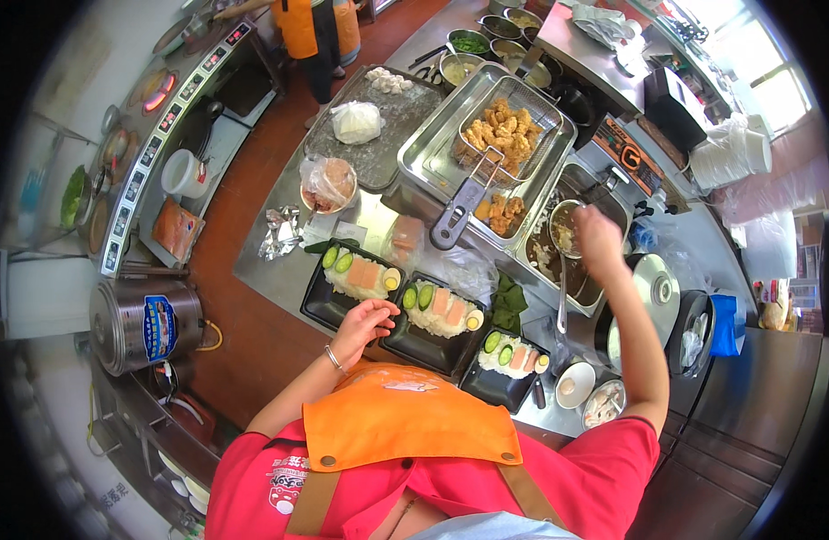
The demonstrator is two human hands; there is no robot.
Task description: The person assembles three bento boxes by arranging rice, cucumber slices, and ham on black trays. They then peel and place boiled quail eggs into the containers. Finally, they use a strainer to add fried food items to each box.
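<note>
My left hand [367, 326] hovers over the meal trays, fingers curled together with nothing visible in them. Beneath and beside it lie the left black tray [319, 301] and the middle black tray [413, 349]; the right black tray [494, 390] is farther off. Each holds white rice, cucumber slices, pink slices of meat and half an egg. My right hand [600, 241] reaches over a steel pan [587, 295] of dark sauce. Its fingers are bent at the rim of a round vessel [564, 230] with pale food; their grip is hidden. A ladle handle [561, 310] slants out of the pan.
Fried chicken [503, 130] fills a wire fry basket [533, 97] on a steel tray beyond. Two white bowls [576, 385] stand near the right tray. A bag-lined tub [328, 184] and a crumb-covered tray [376, 153] lie far left. Another person [303, 31] stands beyond the counter.
</note>
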